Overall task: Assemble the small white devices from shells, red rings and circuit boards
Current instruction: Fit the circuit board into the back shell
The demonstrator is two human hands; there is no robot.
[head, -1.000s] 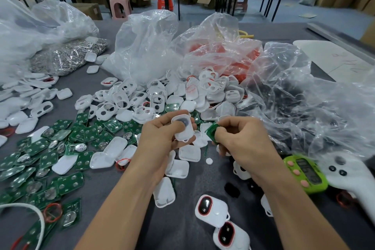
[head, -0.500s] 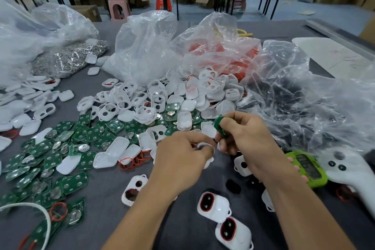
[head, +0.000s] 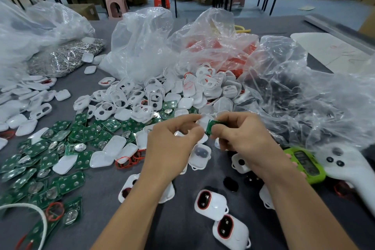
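My left hand (head: 172, 146) pinches a small white shell (head: 204, 120) between thumb and forefinger. My right hand (head: 243, 138) pinches a green circuit board (head: 212, 126) right against that shell; its fingers hide most of the board. Two assembled white devices with red rings (head: 211, 204) (head: 231, 231) lie near the front. A shell with a dark button inside (head: 199, 156) lies under my hands. Loose white shells (head: 154, 97) are piled behind, green boards (head: 60, 148) spread to the left, and red rings (head: 129, 160) lie among them.
Clear plastic bags stand behind the pile, one holding red rings (head: 219, 55), and one at right with dark parts (head: 304, 97). A heap of silver parts (head: 65, 59) is far left. A green timer (head: 304, 165) and a white controller (head: 349, 170) lie at right.
My left hand dropped to the table with the shell it held, then rose again to meet the board with a white shell. My right hand kept the green board and barely moved.
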